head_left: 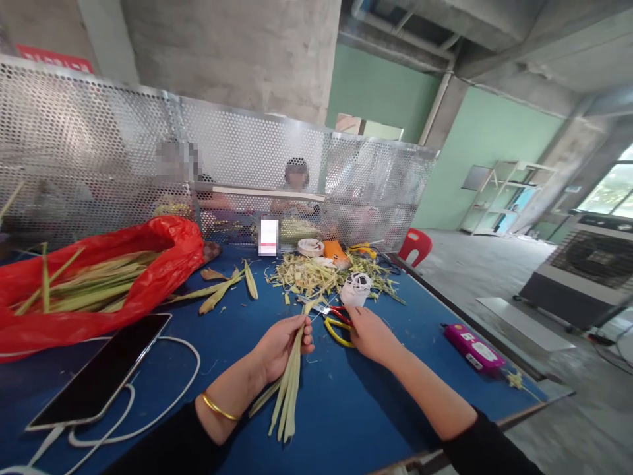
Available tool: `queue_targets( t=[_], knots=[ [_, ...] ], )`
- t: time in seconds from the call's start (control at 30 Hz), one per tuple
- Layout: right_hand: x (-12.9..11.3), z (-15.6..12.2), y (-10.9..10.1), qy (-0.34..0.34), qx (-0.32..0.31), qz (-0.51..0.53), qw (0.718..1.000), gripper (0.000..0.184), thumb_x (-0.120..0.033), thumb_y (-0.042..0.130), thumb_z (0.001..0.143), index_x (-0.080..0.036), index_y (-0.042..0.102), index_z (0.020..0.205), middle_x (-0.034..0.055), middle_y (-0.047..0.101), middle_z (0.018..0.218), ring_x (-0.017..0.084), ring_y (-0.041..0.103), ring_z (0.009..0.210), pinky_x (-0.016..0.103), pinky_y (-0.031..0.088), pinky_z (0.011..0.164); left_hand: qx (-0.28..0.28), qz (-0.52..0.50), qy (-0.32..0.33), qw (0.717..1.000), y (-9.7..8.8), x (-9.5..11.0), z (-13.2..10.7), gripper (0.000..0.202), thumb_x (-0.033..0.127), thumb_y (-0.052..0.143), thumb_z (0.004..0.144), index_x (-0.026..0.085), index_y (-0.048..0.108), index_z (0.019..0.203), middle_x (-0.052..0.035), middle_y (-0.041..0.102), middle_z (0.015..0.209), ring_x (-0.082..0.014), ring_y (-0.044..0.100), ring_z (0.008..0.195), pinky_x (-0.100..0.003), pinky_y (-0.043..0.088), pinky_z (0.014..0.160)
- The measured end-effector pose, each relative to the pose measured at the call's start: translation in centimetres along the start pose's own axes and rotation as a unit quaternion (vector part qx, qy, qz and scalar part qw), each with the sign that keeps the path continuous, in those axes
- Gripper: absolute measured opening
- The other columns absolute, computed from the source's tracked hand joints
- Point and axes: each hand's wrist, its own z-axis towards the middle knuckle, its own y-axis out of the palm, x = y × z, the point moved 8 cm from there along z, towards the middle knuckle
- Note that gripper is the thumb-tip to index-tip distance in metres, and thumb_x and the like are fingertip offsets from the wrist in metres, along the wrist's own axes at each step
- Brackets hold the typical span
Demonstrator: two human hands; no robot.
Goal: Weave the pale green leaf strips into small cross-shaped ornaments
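My left hand (pixel 281 343) is closed around a small bundle of pale green leaf strips (pixel 289 389), whose long ends hang down toward me over the blue table (pixel 346 409). My right hand (pixel 368 333) rests on the table beside scissors with red and yellow handles (pixel 336 320), its fingers touching the handles. Whether it grips them I cannot tell. A white spool of thread (pixel 356 289) stands just beyond the scissors.
A red plastic bag (pixel 163 264) holding long green leaves lies at the left. A dark phone (pixel 101 373) with a white cable sits near me. Leaf trimmings (pixel 306 274) pile at the back. A pink device (pixel 472 348) lies right. People sit behind a perforated metal screen (pixel 247 171).
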Motion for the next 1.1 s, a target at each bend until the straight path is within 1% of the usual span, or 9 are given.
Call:
queue_targets(
  t=[0.23,0.37,0.5,0.53,0.6,0.67,0.87,0.93,1.1],
  knots=[
    [-0.3,2.0,0.0,-0.020,-0.063,0.002,0.998,0.073,-0.005,0.061,0.060,-0.019,0.046,0.130,0.0146,0.059,0.114,0.028,0.057,0.103,0.030,0.039,0.079,0.003,-0.009,0.034,0.999,0.0,0.7,-0.3,0.016,0.018,0.048,0.089,0.014,0.054,0.075,0.0026,0.049,0.062,-0.0068,0.050,0.048,-0.022,0.053,0.053],
    [0.6,0.6,-0.6,0.021,-0.084,0.072,0.994,0.082,-0.012,0.068,0.056,-0.020,0.042,0.133,0.0103,0.065,0.097,0.027,0.061,0.088,0.028,0.041,0.066,0.003,-0.015,0.040,0.999,0.0,0.9,-0.4,0.016,0.017,0.048,0.089,0.014,0.054,0.074,0.0023,0.049,0.062,-0.0072,0.050,0.049,-0.022,0.053,0.053],
    [1.8,-3.5,0.2,0.058,-0.158,0.171,0.971,0.044,-0.032,0.058,0.074,-0.018,0.053,0.116,0.0015,0.063,0.068,0.016,0.057,0.053,0.025,0.043,0.050,0.004,-0.024,0.041,0.999,0.0,0.8,-0.3,0.018,0.017,0.047,0.088,0.013,0.055,0.073,0.0018,0.049,0.061,-0.0077,0.050,0.049,-0.023,0.053,0.054],
    [2.0,-4.6,0.4,0.065,-0.175,0.210,0.960,0.042,-0.034,0.054,0.077,-0.019,0.052,0.116,0.0002,0.062,0.067,0.014,0.055,0.050,0.025,0.044,0.049,0.005,-0.027,0.040,0.999,0.0,0.8,-0.3,0.018,0.017,0.047,0.088,0.013,0.055,0.072,0.0017,0.049,0.061,-0.0077,0.050,0.049,-0.023,0.053,0.054],
    [2.2,-6.5,0.8,0.103,-0.193,0.395,0.892,0.037,-0.033,0.060,0.072,-0.018,0.055,0.105,-0.0011,0.060,0.067,0.012,0.053,0.047,0.026,0.047,0.050,0.005,-0.032,0.037,0.999,0.0,0.8,-0.3,0.018,0.017,0.048,0.088,0.013,0.055,0.072,0.0017,0.049,0.061,-0.0077,0.050,0.049,-0.023,0.053,0.054],
    [2.1,-7.4,0.3,0.097,-0.176,0.485,0.851,0.034,-0.032,0.069,0.068,-0.017,0.058,0.096,-0.0028,0.057,0.066,0.010,0.050,0.048,0.025,0.047,0.051,0.005,-0.035,0.037,0.999,0.0,0.8,-0.4,0.018,0.017,0.048,0.088,0.013,0.055,0.072,0.0018,0.049,0.060,-0.0076,0.049,0.048,-0.023,0.053,0.054],
    [2.2,-7.4,-0.3,0.172,-0.135,0.611,0.761,0.047,-0.055,0.070,0.070,-0.020,0.059,0.099,-0.0020,0.057,0.072,0.007,0.049,0.049,0.026,0.051,0.060,0.006,-0.032,0.044,0.999,-0.1,0.9,-0.3,0.019,0.016,0.047,0.088,0.013,0.055,0.072,0.0023,0.049,0.059,-0.0069,0.048,0.047,-0.022,0.053,0.053],
    [1.8,-6.6,-0.1,0.179,-0.148,0.610,0.758,0.047,-0.058,0.068,0.071,-0.020,0.058,0.097,-0.0017,0.057,0.072,0.007,0.050,0.049,0.024,0.050,0.056,0.009,-0.031,0.044,0.999,-0.1,1.0,-0.3,0.019,0.016,0.047,0.088,0.013,0.055,0.071,0.0025,0.049,0.059,-0.0067,0.048,0.047,-0.022,0.053,0.054],
    [1.9,-3.7,0.4,0.196,-0.122,0.556,0.798,0.041,-0.059,0.061,0.076,-0.022,0.052,0.091,-0.0043,0.055,0.064,0.007,0.045,0.041,0.021,0.044,0.041,0.015,-0.025,0.042,0.999,-0.2,1.0,-0.4,0.019,0.016,0.048,0.088,0.013,0.055,0.071,0.0024,0.049,0.059,-0.0069,0.047,0.047,-0.023,0.053,0.054]
  ],
)
